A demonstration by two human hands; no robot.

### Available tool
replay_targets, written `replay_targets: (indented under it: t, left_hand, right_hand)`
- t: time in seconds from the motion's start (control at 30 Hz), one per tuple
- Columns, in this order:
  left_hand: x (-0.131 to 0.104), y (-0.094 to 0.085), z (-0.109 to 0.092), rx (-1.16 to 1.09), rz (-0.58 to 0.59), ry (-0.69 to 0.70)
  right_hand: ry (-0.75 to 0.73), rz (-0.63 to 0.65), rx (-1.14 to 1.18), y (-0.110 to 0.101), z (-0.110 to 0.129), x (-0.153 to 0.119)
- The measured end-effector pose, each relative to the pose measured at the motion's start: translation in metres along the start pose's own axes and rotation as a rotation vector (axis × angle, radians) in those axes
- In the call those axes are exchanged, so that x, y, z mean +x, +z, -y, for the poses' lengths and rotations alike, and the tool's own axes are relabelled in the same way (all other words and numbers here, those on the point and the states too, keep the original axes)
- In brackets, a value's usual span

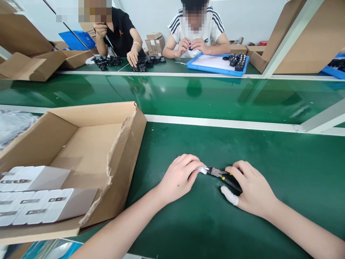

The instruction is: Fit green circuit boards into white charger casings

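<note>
A white rail (221, 123) bounds the flat green worktop (296, 172). Closed left hand (179, 178) pinches small white piece (202, 170); curled right hand (254, 189) grips black-handled pliers (232, 182).

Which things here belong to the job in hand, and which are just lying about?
In the job:
- small white piece, in the left hand
- black-handled pliers, in the right hand, tips at the piece

Apparently lying about:
- open cardboard box
- white blocks inside it; any link to the job is unclear
- blue-rimmed tray, across the table
</note>
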State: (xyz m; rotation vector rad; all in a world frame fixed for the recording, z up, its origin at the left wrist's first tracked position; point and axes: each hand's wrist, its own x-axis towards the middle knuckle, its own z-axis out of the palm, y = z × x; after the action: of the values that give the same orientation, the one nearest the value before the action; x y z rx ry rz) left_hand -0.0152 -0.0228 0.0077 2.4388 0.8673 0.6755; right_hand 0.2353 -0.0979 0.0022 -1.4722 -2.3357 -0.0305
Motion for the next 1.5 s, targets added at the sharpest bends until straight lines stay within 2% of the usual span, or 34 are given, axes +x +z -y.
replay_targets:
  t: [0.23,0.47,0.73,0.97,1.3,1.5]
  left_hand:
    - [-0.001,-0.006,-0.006,-0.023,-0.011,-0.04]
    - [0.0,-0.001,-0.003,-0.023,0.001,-0.062]
    - [0.001,-0.003,-0.003,-0.085,0.006,-0.043]
    - [0.001,-0.002,-0.003,-0.079,0.025,-0.026]
    - [0.001,-0.002,-0.002,-0.089,0.039,0.008]
    - [0.001,-0.004,-0.004,-0.104,0.042,0.018]
  right_hand:
    - [0.029,-0.008,0.048,0.0,-0.002,-0.001]
    - [-0.039,0.019,0.104,-0.002,-0.002,-0.001]
    - [0.05,0.098,0.136,-0.004,0.0,0.003]
    - [0.082,0.123,0.091,-0.004,0.0,0.005]
    - [0.087,0.225,0.1,-0.009,-0.004,0.011]
    - [0.183,0.251,0.136,-0.012,-0.005,0.015]
